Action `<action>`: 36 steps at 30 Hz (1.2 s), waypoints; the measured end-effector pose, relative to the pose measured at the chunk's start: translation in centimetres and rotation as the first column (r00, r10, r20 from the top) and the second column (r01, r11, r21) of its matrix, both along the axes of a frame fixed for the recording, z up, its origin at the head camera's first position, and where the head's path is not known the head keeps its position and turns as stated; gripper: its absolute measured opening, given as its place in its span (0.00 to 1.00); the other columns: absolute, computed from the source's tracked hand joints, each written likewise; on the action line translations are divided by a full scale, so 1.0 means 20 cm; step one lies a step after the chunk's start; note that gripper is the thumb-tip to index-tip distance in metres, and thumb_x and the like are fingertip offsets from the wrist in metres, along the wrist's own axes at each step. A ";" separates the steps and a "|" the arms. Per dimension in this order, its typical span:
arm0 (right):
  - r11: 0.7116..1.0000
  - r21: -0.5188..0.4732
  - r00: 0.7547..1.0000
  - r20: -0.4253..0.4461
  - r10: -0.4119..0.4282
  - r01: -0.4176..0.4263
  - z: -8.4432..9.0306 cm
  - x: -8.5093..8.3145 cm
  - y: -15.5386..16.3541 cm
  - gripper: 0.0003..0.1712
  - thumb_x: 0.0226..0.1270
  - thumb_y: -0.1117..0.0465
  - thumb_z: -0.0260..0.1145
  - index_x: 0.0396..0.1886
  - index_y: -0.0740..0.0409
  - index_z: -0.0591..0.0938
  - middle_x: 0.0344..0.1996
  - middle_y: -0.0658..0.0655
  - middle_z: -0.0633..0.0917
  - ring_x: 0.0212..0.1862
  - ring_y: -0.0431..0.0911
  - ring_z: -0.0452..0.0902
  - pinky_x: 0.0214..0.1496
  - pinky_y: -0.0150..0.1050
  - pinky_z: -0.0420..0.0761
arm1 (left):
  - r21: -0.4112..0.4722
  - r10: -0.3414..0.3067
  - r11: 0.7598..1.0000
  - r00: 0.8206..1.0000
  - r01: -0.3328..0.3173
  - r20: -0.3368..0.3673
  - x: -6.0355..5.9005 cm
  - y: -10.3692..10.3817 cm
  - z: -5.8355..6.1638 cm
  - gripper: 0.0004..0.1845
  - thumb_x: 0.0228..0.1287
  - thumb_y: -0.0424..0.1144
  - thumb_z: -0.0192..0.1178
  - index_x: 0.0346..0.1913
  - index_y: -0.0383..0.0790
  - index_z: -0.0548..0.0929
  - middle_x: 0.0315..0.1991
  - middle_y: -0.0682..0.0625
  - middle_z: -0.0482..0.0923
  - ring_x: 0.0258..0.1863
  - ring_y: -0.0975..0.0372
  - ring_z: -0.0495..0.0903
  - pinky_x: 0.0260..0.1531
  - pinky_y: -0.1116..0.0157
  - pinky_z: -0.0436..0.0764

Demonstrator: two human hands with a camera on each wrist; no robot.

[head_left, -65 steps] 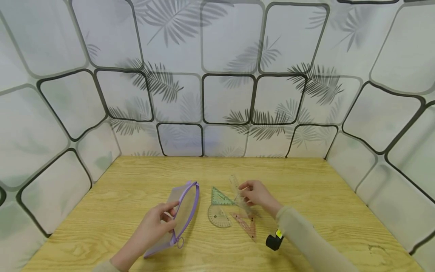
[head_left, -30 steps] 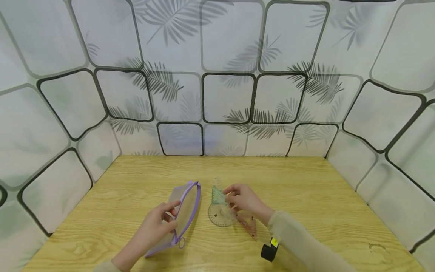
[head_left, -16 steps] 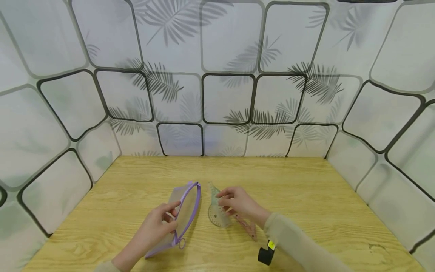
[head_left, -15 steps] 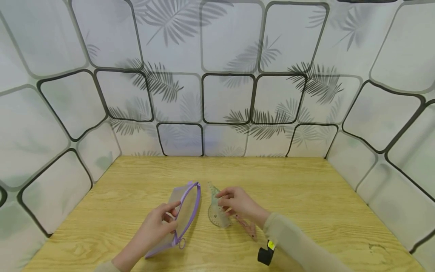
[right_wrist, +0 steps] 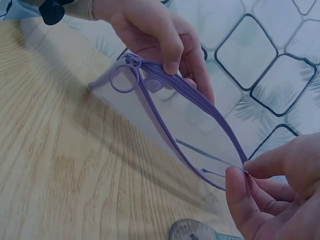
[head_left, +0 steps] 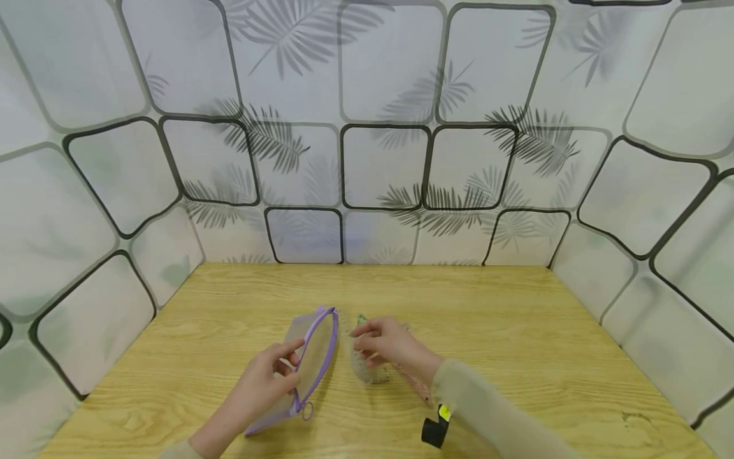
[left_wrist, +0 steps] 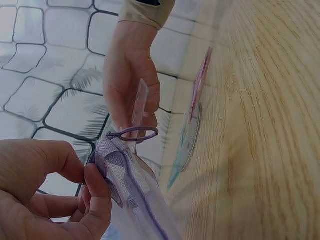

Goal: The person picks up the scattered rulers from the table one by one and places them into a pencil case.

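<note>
Pouch (head_left: 316, 360) gapes, its edge (right_wrist: 195, 95) pinched by left fingers (head_left: 287, 348), right fingers (right_wrist: 237, 195) holding a ruler (left_wrist: 140, 104).

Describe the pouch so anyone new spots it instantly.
Find the wooden table, then the left hand over it. That hand grips a pale, see-through pouch. Unlike the protractor and pink set square nearby, it has a purple zip, opened wide.

Pouch (head_left: 314, 360), in left hand (head_left: 268, 375), is left of protractor (head_left: 361, 371). Protractor lies on table (head_left: 516, 331); one set square (head_left: 417, 386) lies to its right. Ruler (left_wrist: 140, 102), in right hand (head_left: 390, 344), is at pouch's mouth.
</note>
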State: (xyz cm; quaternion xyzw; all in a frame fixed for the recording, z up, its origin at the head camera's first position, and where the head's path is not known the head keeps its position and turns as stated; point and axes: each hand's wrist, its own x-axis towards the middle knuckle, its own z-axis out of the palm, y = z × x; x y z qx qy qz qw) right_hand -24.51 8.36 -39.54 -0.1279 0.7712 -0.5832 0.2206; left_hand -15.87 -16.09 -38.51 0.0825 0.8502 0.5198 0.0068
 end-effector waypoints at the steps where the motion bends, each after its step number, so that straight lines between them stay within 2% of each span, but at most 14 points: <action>1: 1.000 -0.001 1.000 0.008 0.001 -0.001 0.00 0.00 -0.01 0.20 0.71 0.62 0.61 0.59 0.65 0.78 0.48 0.64 0.83 0.36 0.41 0.80 0.36 0.34 0.87 | 0.001 0.001 1.000 1.000 -0.001 -0.001 0.00 0.00 0.00 0.33 0.51 0.22 0.58 0.65 0.22 0.71 0.40 0.44 0.73 0.30 0.66 0.75 0.24 0.72 0.83; 6: 1.000 -0.015 0.999 0.039 0.001 -0.001 0.00 0.00 -0.03 0.20 0.71 0.61 0.61 0.59 0.65 0.78 0.45 0.60 0.84 0.36 0.41 0.80 0.36 0.33 0.87 | -0.001 0.000 1.000 1.000 0.000 -0.002 0.00 0.00 0.00 0.33 0.51 0.22 0.58 0.65 0.23 0.71 0.40 0.44 0.73 0.29 0.67 0.75 0.25 0.71 0.84; 13: 0.999 -0.041 0.999 0.042 -0.001 0.003 -0.01 -0.01 -0.06 0.19 0.69 0.63 0.62 0.56 0.66 0.80 0.35 0.53 0.84 0.31 0.40 0.79 0.30 0.30 0.84 | -0.004 -0.002 1.000 1.000 0.002 -0.008 0.00 0.00 0.00 0.33 0.51 0.23 0.59 0.65 0.22 0.71 0.40 0.44 0.74 0.29 0.67 0.76 0.25 0.72 0.83; 25: 0.999 -0.051 0.997 0.083 -0.006 0.010 -0.03 -0.04 -0.13 0.18 0.70 0.64 0.62 0.57 0.66 0.80 0.34 0.55 0.82 0.30 0.40 0.78 0.31 0.28 0.83 | -0.010 0.027 1.000 1.000 -0.027 0.015 0.00 0.00 0.00 0.33 0.51 0.23 0.60 0.65 0.24 0.72 0.41 0.44 0.74 0.32 0.64 0.76 0.25 0.72 0.83; 36: 0.998 -0.065 0.993 0.117 -0.012 0.020 -0.04 -0.08 -0.15 0.17 0.70 0.64 0.62 0.56 0.64 0.82 0.33 0.54 0.83 0.29 0.40 0.79 0.29 0.27 0.83 | -0.012 0.024 1.000 1.000 -0.024 -0.002 0.00 0.00 0.00 0.33 0.51 0.23 0.60 0.64 0.24 0.72 0.40 0.44 0.75 0.30 0.66 0.76 0.24 0.72 0.83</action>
